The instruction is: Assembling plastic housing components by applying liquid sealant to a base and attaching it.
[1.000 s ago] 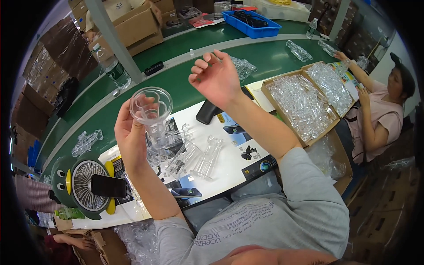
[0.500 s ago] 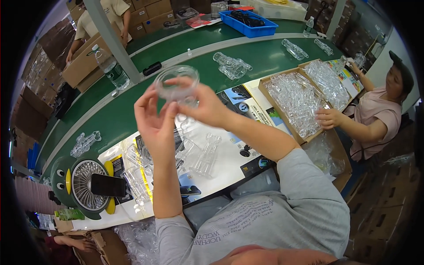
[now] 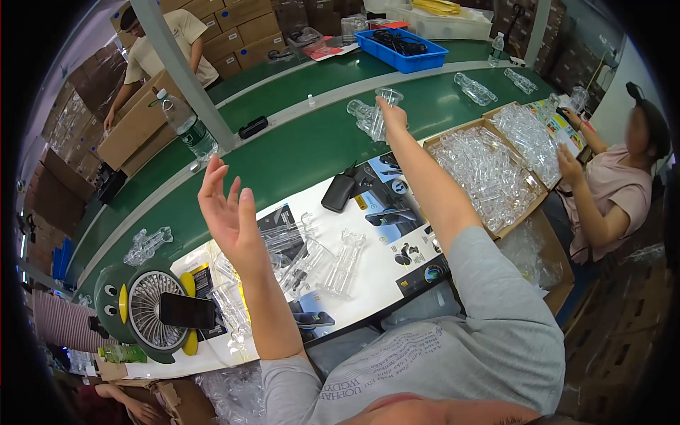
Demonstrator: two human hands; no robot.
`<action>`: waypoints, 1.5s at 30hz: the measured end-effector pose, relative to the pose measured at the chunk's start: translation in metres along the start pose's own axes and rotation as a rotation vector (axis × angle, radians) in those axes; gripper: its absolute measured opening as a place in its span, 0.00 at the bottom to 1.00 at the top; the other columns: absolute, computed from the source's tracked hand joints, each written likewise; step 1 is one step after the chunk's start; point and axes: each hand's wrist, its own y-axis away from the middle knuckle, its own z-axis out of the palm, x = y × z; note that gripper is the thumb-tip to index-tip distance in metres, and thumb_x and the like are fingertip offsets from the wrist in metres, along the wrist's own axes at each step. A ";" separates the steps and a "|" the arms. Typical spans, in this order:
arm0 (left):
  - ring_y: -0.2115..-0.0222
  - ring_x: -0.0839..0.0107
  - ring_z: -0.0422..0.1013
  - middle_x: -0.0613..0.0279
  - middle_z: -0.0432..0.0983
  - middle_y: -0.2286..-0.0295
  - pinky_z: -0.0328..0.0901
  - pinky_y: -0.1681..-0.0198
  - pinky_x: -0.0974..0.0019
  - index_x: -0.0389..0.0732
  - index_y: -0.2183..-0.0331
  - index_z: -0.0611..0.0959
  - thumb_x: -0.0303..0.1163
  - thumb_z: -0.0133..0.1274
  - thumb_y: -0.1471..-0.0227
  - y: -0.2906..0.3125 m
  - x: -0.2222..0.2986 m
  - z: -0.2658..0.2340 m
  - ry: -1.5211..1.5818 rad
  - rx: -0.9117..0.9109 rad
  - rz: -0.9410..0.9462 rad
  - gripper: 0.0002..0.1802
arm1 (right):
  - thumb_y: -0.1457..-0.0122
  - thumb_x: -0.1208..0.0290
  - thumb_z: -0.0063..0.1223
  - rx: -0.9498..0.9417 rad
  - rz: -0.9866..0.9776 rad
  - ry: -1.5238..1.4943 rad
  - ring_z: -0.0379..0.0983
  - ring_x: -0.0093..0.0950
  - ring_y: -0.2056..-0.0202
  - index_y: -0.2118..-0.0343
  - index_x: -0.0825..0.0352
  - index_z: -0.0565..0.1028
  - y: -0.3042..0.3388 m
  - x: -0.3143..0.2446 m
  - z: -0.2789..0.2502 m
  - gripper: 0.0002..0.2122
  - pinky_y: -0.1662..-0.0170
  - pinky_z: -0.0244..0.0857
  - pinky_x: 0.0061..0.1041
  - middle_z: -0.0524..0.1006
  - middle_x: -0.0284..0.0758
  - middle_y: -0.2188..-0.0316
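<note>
The right hand's fingers [image 3: 383,106] were closed around a clear plastic piece [image 3: 389,94], its wide round rim facing up, though from where I stood the fingertips were hidden. That right hand [image 3: 394,119] was stretched far forward over the green belt [image 3: 297,134], right beside another clear piece [image 3: 360,110]; I couldn't tell whether the two touched. The left hand [image 3: 232,223] was raised over the near side of the belt, its fingers spread and slightly curled, the thumb standing apart.

Below, between the forearms, a loose group of clear parts [image 3: 343,265] lay on the white table [image 3: 386,283], which was covered with printed pictures. A black case [image 3: 338,193] sat further back on it, near the belt. To the left stood a green penguin-shaped fan [image 3: 149,308] with a dark phone [image 3: 186,310] in front of its grille, and one more clear part lay on the belt behind it.

To the right, a shallow carton [image 3: 528,219] was heaped with clear parts, and a co-worker in pink [image 3: 613,188] sat past it. Across the belt I saw a water bottle [image 3: 188,127] near a grey post and a blue tray [image 3: 407,62] of black items.
</note>
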 end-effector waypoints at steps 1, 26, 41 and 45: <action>0.46 0.62 0.53 0.50 0.55 0.47 0.49 0.45 0.58 0.37 0.56 0.68 0.21 0.44 0.54 0.000 0.000 -0.002 -0.006 0.002 0.002 0.20 | 0.56 0.57 0.60 -0.027 0.022 -0.053 0.71 0.26 0.75 0.72 0.71 0.74 -0.001 0.001 0.007 0.18 0.72 0.64 0.26 0.74 0.35 0.76; 0.57 0.60 0.65 0.52 0.68 0.60 0.60 0.52 0.51 0.41 0.57 0.68 0.38 0.50 0.48 -0.021 -0.041 -0.049 0.996 0.411 -0.582 0.18 | 0.64 0.68 0.65 -0.972 -1.258 0.208 0.71 0.39 0.58 0.65 0.65 0.73 0.282 -0.122 0.028 0.20 0.53 0.64 0.31 0.75 0.38 0.63; 0.65 0.70 0.66 0.64 0.67 0.71 0.57 0.52 0.59 0.40 0.60 0.69 0.47 0.57 0.56 -0.023 0.019 -0.103 1.413 0.081 0.112 0.27 | 0.56 0.69 0.62 -1.205 -0.620 0.379 0.74 0.28 0.66 0.59 0.68 0.67 0.296 -0.120 0.012 0.21 0.63 0.66 0.23 0.76 0.38 0.69; 0.65 0.71 0.64 0.66 0.66 0.71 0.53 0.53 0.59 0.40 0.58 0.66 0.45 0.59 0.59 -0.024 0.014 -0.105 1.461 0.002 0.121 0.30 | 0.52 0.66 0.60 -1.564 -0.291 0.117 0.73 0.24 0.65 0.58 0.69 0.68 0.293 -0.119 0.010 0.21 0.61 0.67 0.23 0.76 0.37 0.68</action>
